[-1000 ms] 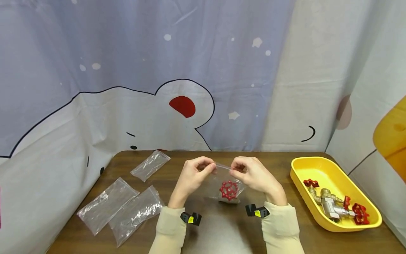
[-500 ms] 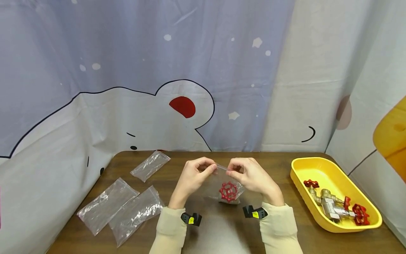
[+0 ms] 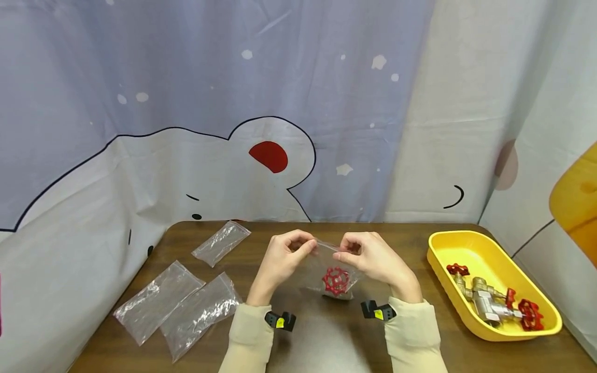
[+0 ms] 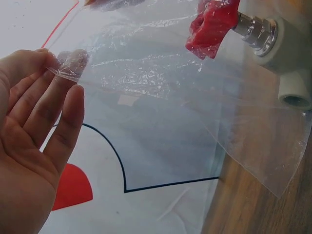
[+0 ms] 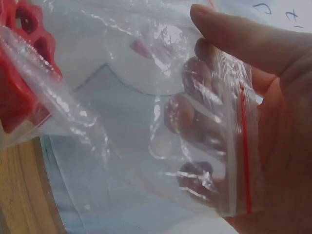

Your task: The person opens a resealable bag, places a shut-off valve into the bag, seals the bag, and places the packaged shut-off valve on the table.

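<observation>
A clear zip-lock bag with a red line along its top stands at the table's middle. Inside is a valve with a red handwheel; its pale body and metal stem show in the left wrist view. My left hand pinches the bag's upper left corner between thumb and fingers. With thumb in front and fingers behind the plastic, my right hand holds the zip edge near the other corner. In the right wrist view, the red zip line runs beside the right palm.
Several clear bags lie at the left: one small bag at the back and two larger, overlapping ones, a farther bag and a nearer bag. A yellow tray at the right holds metal valves with red handles. A curtain hangs behind.
The right hand slid slightly left along the bag's top edge, then back to the right. The left hand stays nearly still, and the valve has barely shifted.
</observation>
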Motion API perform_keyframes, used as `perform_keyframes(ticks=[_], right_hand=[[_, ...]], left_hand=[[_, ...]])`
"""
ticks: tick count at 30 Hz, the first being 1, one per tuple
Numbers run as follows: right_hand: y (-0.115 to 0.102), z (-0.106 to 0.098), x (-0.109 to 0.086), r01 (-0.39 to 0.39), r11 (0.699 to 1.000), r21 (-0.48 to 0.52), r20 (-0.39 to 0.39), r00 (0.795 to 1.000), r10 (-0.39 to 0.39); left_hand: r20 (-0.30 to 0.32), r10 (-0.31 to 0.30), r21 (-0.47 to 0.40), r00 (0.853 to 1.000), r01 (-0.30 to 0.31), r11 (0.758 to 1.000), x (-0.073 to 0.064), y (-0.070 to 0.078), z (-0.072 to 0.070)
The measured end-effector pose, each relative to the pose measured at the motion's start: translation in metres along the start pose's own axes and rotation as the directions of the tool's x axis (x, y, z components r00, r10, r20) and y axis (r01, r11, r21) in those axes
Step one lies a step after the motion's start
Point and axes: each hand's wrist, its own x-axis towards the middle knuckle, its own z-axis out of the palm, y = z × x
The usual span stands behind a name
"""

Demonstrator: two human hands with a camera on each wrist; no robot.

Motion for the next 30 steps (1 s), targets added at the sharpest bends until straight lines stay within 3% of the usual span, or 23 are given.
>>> perform_keyframes(ticks=[2, 11, 22, 30], right_hand=[[0.001, 0.0, -0.001, 0.011, 1.0, 0.006, -0.004, 1.0, -0.011], [0.001, 0.001, -0.002, 0.059, 0.998, 0.012, 0.0, 0.998, -0.059], [0.007, -0.005, -0.005, -0.055, 0.998, -0.031, 0.044, 0.997, 0.056], [0.011, -0.003, -0.004, 0.04, 0.999, 0.009, 0.037, 0.998, -0.04]], left_hand=[[0.001, -0.005, 0.002, 1.0, 0.005, 1.0, 0.0, -0.001, 0.0], [0.002, -0.026, 0.003, 1.0, 0.026, 1.0, 0.0, -0.034, 0.003], [-0.004, 0.006, -0.009, 1.0, -0.007, 1.0, 0.0, -0.038, 0.002], [-0.01, -0.036, -0.005, 0.999, 0.036, 0.999, 0.001, -0.036, 0.001]])
